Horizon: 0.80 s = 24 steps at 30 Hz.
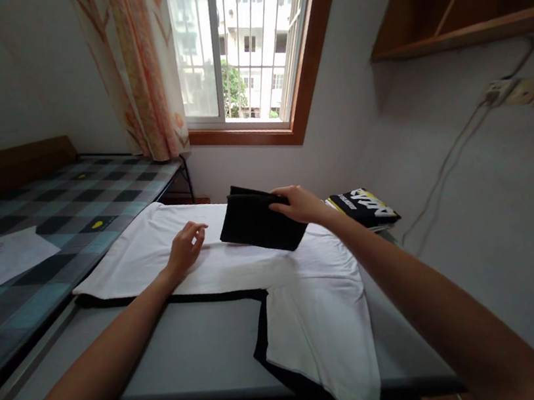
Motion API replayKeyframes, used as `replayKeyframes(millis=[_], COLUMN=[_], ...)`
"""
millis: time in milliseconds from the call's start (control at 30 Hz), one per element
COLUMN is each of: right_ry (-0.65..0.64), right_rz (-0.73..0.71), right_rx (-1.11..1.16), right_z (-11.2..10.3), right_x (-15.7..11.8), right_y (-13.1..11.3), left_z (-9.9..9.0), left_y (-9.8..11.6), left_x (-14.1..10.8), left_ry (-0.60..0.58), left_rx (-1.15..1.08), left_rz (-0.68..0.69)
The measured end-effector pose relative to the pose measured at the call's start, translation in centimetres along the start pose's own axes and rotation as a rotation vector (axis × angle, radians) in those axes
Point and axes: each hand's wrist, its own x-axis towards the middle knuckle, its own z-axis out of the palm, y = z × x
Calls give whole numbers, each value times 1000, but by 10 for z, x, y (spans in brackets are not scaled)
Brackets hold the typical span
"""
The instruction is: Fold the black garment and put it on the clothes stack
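My right hand grips the right edge of a flat black folded piece, thumb on the near face. It is tilted above a white shirt, and I cannot tell whether it is cloth or board. The shirt lies spread over a grey table, with a black layer showing along its near edge and one sleeve hanging over the front. To the left of the black piece, my left hand is at the shirt's surface, fingers loosely bent and apart, holding nothing.
A bed with a checked cover stands on the left, bearing a sheet of paper. A black, white and yellow printed bundle lies at the table's right rear. Cables hang down the right wall below a wooden shelf.
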Motion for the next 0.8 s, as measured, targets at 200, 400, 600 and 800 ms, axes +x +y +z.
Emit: replayKeyframes(millis=[200, 400, 600, 800], right_ry=[-213, 258, 417, -17], right_rz=[307, 670, 592, 744], right_rx=[-55, -587, -792, -714], right_z=[-87, -147, -106, 16], right_x=[-20, -33, -28, -36], right_y=[56, 106, 141, 165], left_z=[11, 10, 11, 13], left_y=[-2, 4, 6, 4], left_x=[0, -1, 0, 0], left_ry=[-264, -290, -309, -323], left_rx=[69, 124, 133, 137], left_rz=[43, 84, 104, 123])
